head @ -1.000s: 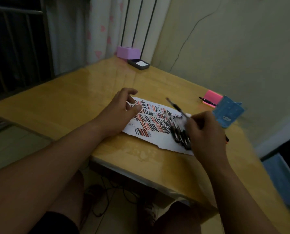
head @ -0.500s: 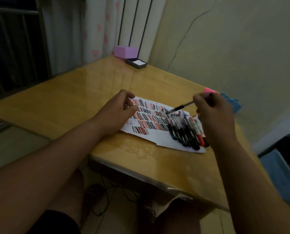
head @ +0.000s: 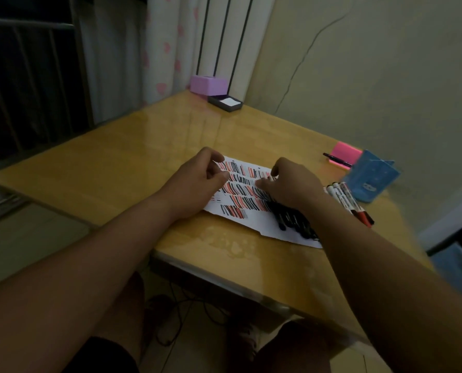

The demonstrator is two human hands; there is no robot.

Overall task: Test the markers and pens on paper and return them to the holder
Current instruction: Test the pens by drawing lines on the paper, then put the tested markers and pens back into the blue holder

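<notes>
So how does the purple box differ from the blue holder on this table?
The purple box sits at the far corner by the curtain; the blue holder stands on the right by the wall. A black tray lies beside the box, markers beside the holder. Both are off the paper.

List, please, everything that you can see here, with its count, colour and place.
table: one, yellow-brown wood, under everything
paper: one, white with red and black strokes, near the front edge
dark pens: a heap, count unclear, on the paper's right end
white markers: about three, red and black ends, between paper and holder
holder: one, blue, right of the paper
pad: one, pink, behind the holder
black pen: one, across the pad
box: one, purple, far corner
tray: one, black, beside the box
left hand: on the paper's left end
right hand: fingers curled at the heap, grip hidden
</notes>
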